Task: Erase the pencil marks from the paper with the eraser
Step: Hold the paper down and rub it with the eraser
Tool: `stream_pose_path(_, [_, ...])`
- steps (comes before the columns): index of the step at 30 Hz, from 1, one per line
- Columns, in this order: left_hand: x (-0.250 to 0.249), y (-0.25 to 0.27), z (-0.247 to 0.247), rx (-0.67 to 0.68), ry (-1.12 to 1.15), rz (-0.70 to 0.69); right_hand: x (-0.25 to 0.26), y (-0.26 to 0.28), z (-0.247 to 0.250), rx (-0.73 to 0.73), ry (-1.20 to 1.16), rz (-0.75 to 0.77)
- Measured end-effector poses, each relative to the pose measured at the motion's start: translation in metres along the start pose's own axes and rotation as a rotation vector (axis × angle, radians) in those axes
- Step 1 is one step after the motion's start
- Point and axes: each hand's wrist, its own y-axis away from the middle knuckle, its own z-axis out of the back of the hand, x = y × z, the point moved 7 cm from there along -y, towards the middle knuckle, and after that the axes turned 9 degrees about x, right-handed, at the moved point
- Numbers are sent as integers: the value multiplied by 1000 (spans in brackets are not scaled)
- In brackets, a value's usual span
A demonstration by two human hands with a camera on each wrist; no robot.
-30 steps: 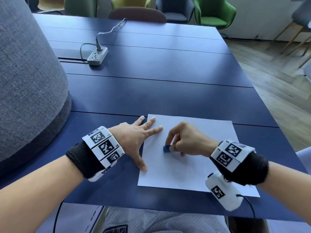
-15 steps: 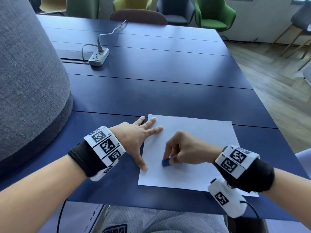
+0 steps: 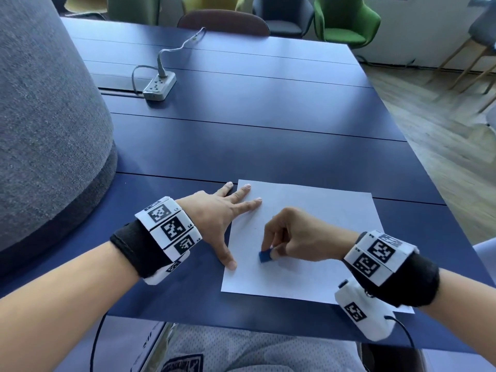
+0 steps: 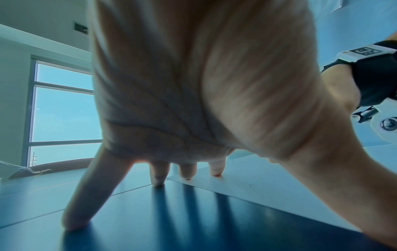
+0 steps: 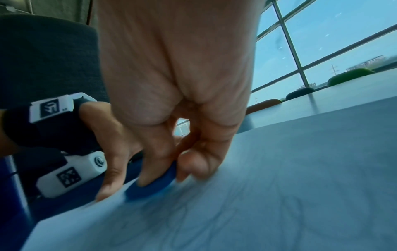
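A white sheet of paper (image 3: 316,221) lies on the dark blue table (image 3: 241,135) near its front edge. My right hand (image 3: 271,252) pinches a small blue eraser (image 3: 265,256) between thumb and fingers and presses it onto the paper's left part. In the right wrist view the eraser (image 5: 150,185) sits on the sheet over faint pencil lines (image 5: 214,220). My left hand (image 3: 236,210) lies flat with spread fingers, its fingertips (image 4: 216,169) and thumb on the paper's left edge, the other fingers on the table.
A white power strip (image 3: 160,86) with a grey cable lies at the far left of the table. A large grey fabric-covered object (image 3: 45,124) stands at the left. Chairs (image 3: 346,20) line the far side; wooden floor lies to the right.
My right hand has drawn the eraser toward me and a little left across the paper. The left hand has stayed in place on the paper's edge.
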Motion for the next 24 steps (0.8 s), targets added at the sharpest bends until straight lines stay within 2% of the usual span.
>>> stream_pose_path(2, [0, 0, 0, -4, -6, 0, 3, 3, -10, 135, 30, 8])
stream_pose_path(3, [0, 0, 0, -6, -8, -1, 4, 2, -10, 136, 43, 13])
stream_pose_path(6, [0, -1, 0, -7, -8, -3, 5, -1, 0, 3, 27, 30])
stream_pose_path(7, [0, -2, 0, -8, -7, -3, 6, -1, -1, 14, 30, 40])
stream_pose_path(10, [0, -2, -1, -6, -6, 1, 8, 2, -12, 180, 75, 43])
stream_pose_path(11, [0, -2, -2, -6, -7, 1, 9, 0, -13, 185, 87, 48])
stream_pose_path(15, [0, -2, -1, -9, -11, -5, 6, -6, -2, 29, 26, 57])
stream_pose_path(18, [0, -2, -1, -13, -24, -5, -2, -5, 1, 85, 26, 12])
stream_pose_path(20, [0, -1, 0, -17, -28, -8, -6, -10, 13, 57, 58, -34])
stream_pose_path(24, [0, 0, 1, -30, -20, -15, -20, -29, 54, -186, -38, -105])
